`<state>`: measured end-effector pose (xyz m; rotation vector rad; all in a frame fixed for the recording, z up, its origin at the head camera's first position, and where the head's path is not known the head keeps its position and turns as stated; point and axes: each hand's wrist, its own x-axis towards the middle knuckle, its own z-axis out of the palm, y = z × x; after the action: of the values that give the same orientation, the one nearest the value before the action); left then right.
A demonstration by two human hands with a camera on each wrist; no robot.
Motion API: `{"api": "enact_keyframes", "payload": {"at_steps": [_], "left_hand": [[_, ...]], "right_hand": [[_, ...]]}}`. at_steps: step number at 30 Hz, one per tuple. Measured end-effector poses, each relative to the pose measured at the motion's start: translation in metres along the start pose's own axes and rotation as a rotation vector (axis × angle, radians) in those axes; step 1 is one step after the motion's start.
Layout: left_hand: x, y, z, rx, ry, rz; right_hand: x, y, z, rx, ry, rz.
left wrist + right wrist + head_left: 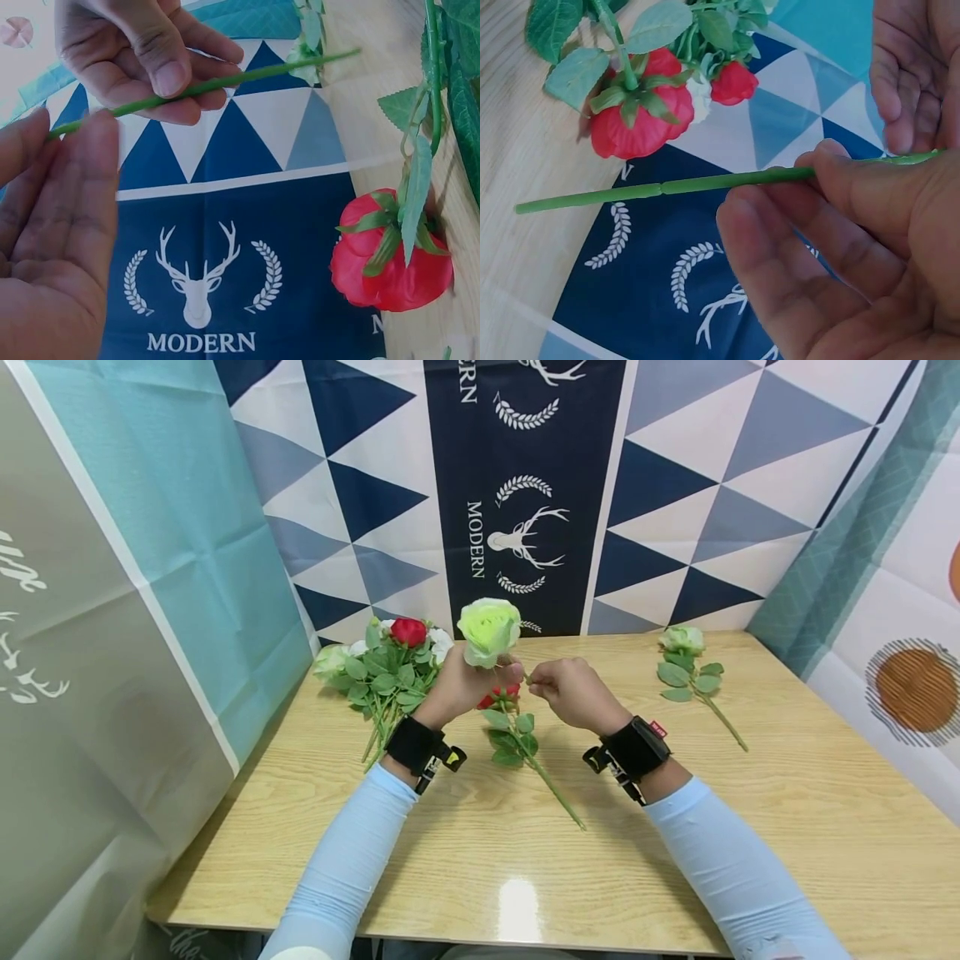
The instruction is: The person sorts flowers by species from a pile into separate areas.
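Observation:
A pale green rose [489,631] is held up over the table by the left hand [474,683], whose thumb and fingers pinch its stem. The right hand [573,693] pinches the same green stem [720,181] between thumb and fingertips, farther along. In the left wrist view the stem [262,73] runs bare past the right hand [150,60], with the left hand [60,225] at its other end. Beneath the hands lies a red rose [510,693], its leafy stem slanting toward the front; its bloom hangs into the left wrist view [394,251].
Several red, white and pale green roses [390,668] lie bunched at the back left of the wooden table [465,868]. Another pale green rose [682,641] lies at the back right, stem toward the front. A patterned cloth [375,468] hangs behind the table.

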<state>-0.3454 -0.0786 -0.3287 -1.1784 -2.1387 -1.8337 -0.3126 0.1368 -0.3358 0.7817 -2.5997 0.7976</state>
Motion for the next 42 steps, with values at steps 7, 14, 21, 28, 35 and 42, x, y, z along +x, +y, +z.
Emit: {"api": "enact_keyframes", "payload": {"at_steps": [7,14,21,28,35,42], "left_hand": [[-0.002,0.0,-0.003,-0.039,0.082,0.021],[0.0,0.003,-0.005,-0.048,0.145,0.027],[0.001,0.004,-0.006,-0.078,0.2,-0.047],[0.001,0.009,-0.012,-0.052,0.21,-0.083],[-0.001,0.011,-0.024,0.115,0.269,-0.136],[-0.005,0.013,-0.048,0.521,0.331,-0.111]], "right_hand": [[0.001,-0.006,0.001,-0.023,0.026,-0.027],[0.002,-0.012,0.001,-0.013,0.044,-0.065],[0.002,-0.017,0.002,-0.039,0.043,-0.093],[0.0,-0.021,-0.004,-0.08,0.052,-0.091],[-0.003,-0.019,-0.017,-0.082,0.076,-0.075],[-0.007,-0.012,-0.04,-0.051,0.097,0.009]]}}
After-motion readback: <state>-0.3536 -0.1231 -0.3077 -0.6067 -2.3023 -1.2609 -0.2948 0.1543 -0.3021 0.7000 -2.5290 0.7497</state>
